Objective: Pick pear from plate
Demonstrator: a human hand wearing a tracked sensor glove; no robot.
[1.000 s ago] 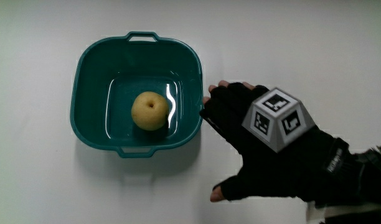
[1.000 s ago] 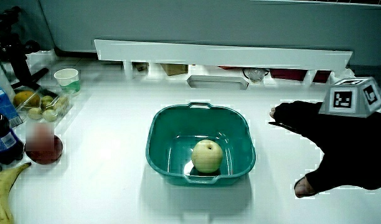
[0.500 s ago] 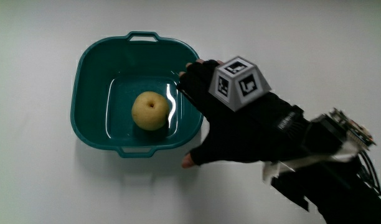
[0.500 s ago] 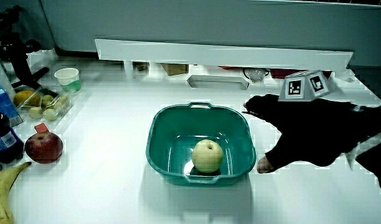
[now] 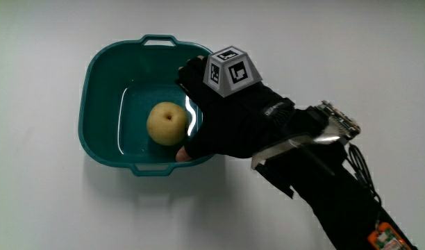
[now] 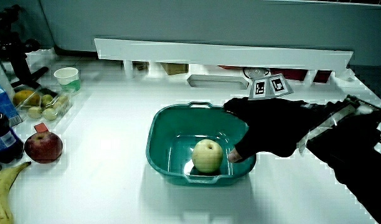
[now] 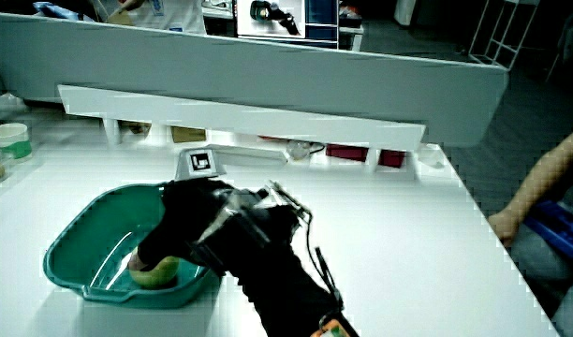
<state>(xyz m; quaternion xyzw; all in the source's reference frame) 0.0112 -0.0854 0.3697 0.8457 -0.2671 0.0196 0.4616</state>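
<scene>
Hovering over the teal basin's (image 5: pixel 82 125) nearer rim, the hand (image 5: pixel 230 121) has its fingers spread wide and holds nothing, its thumb just beside the pear (image 5: pixel 166 123), which sits mid-frame on the basin's floor.

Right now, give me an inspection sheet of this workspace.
Surface: white table, bare around the basin.
Job's things: pear lies in teal basin, not lifted.
Clutter: apple, banana, cup, bottle, fruit tray at the table's edge.
Hand: hand over the basin rim, fingers spread beside the pear, thumb near it.
Cables: wires along the forearm.
Surroundings: low partition.
</scene>
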